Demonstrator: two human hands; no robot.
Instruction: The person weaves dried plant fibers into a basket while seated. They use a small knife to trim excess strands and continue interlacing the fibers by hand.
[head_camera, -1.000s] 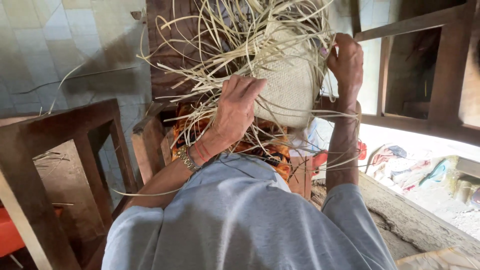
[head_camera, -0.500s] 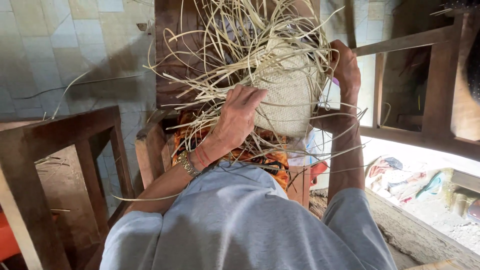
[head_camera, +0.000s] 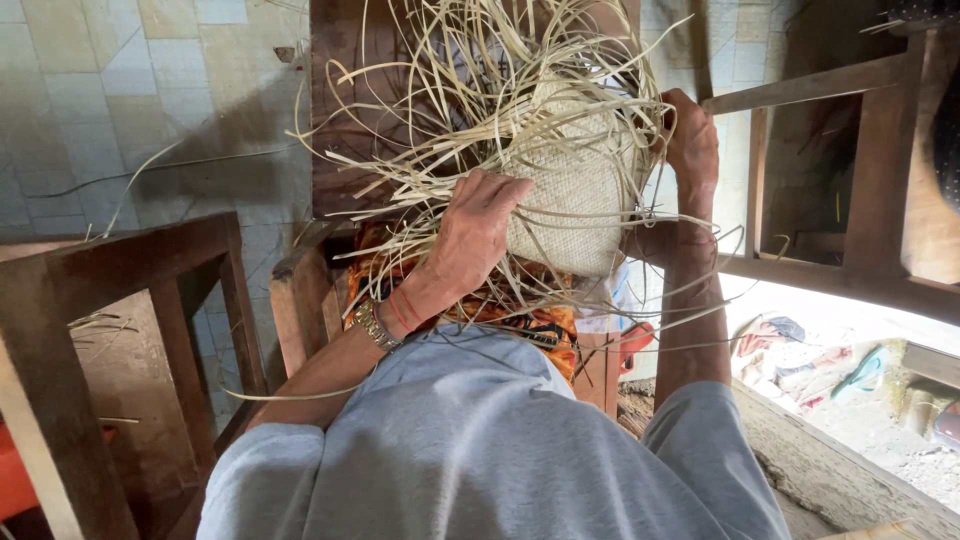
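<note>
A pale woven piece (head_camera: 575, 200), tightly plaited in the middle, rests on my lap with many loose straw strips (head_camera: 470, 90) fanning out from its top and sides. My left hand (head_camera: 480, 235) lies on its left edge, fingers curled over the weave and strips, a metal watch on the wrist. My right hand (head_camera: 690, 145) grips the piece's upper right edge among the strips. My grey shirt fills the bottom of the view, and an orange patterned cloth (head_camera: 500, 310) shows under the weave.
A dark wooden chair frame (head_camera: 130, 310) stands at the left. Wooden rails (head_camera: 850, 170) stand at the right beside a ledge. Pale tiles (head_camera: 120, 110) cover the floor behind, with a stray strip lying on them.
The view has shifted slightly; the woven piece sits a little lower and closer. Both hands keep their hold on its edges, the left fingers moving slightly over the weave.
</note>
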